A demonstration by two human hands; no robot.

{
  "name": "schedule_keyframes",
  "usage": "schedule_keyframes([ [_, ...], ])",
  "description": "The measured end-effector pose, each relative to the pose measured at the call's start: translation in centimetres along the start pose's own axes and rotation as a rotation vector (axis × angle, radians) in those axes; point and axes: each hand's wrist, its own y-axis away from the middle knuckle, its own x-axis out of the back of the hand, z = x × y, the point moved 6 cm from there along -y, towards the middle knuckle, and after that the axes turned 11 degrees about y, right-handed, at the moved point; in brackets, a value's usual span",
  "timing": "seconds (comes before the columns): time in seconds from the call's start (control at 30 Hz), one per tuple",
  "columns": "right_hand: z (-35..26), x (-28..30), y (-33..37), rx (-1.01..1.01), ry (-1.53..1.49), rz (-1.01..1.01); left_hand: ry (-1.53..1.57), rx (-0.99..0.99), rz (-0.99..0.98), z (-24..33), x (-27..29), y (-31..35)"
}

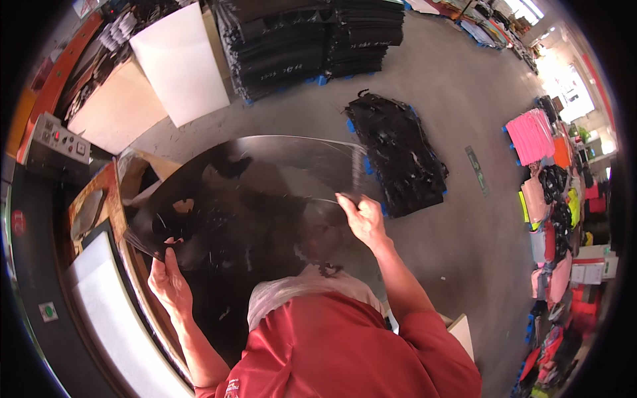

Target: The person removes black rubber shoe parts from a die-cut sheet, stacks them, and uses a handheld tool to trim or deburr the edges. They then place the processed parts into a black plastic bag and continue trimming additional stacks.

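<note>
Far left, beyond the left hand: dark control box (60, 137) with buttons and a red light. Nearer, just left of the left forearm, a pale board (118, 312) lies lengthwise.

Left hand (170, 285): fingers closed on the left edge of a large dark sheet (265, 219), thumb uppermost. Well beyond this hand, a white panel (179, 63) leans at a slant.

Between the hands: the sheet, spread broad and bowed in front of the person's red shirt (332, 345). Surface blurred; cannot tell whether its paler patches are shine or floor showing through. Far beyond it, a tall stack of black sheets (279, 60).

Right hand (365, 222): pinches the sheet's right edge between thumb and fingers. Past this hand and slightly right, a low black pile (398, 152) sits on a blue pallet (369, 166).

Far right, well apart from the right hand: folded pink stack (529, 136) among coloured bundles.
</note>
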Motion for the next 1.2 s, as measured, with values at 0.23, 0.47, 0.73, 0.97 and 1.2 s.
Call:
schedule_keyframes([
  [0.23, 7.0, 12.9, -4.4, -0.184, -0.242, 0.33, 0.228, 0.065, -0.229, 2.9, -17.8, -4.4],
  [0.47, 13.4, 20.0, -3.7, -0.38, -0.119, 0.603, 0.128, -0.019, -0.686, 5.6, -35.1, -6.5],
  [0.73, 16.4, 36.7, -6.2, -0.541, 0.241, 0.873, 0.576, 0.073, -1.019, 8.7, -52.8, -8.1],
  [0.97, 18.9, 52.0, -21.4, -0.436, 0.654, 0.909, 0.672, 0.336, -1.001, 8.2, -67.4, -10.1],
  [1.2, 29.9, 54.7, -48.3, -0.18, 0.446, 0.68, 0.355, 0.602, -0.79, -0.1, -84.5, -14.2],
])
